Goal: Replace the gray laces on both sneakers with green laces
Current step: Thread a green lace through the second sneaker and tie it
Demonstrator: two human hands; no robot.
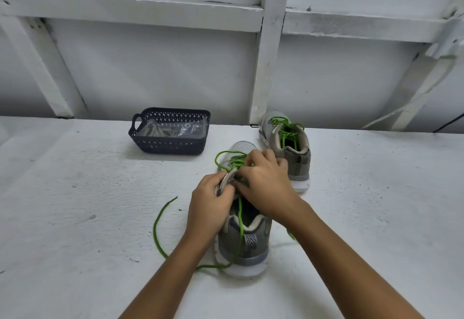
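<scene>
Head view shows your two hands meeting over the near sneaker [244, 240], which stands on the white worktop [75, 218] with its heel toward you and its toe pointing away. Your left hand [211, 208] pinches the tongue and the left edge of the throat, fingers curled closed on it. Your right hand [266, 185] lies across the eyelets with fingers bent down among the green lace [158, 228]; what exactly they pinch is hidden from you. That lace is threaded through the front eyelets, loops out beside the toe, and one strand runs down over the heel and trails in a long curve on the worktop to your left (its tip lies free, well apart from the shoe).

Just beyond and to the right stands the far sneaker [288, 147], already carrying a green lace. Left of it, near the wall, sits a dark perforated basket [168, 145] holding pale gray laces [160, 131] and clear plastic wrapping.
</scene>
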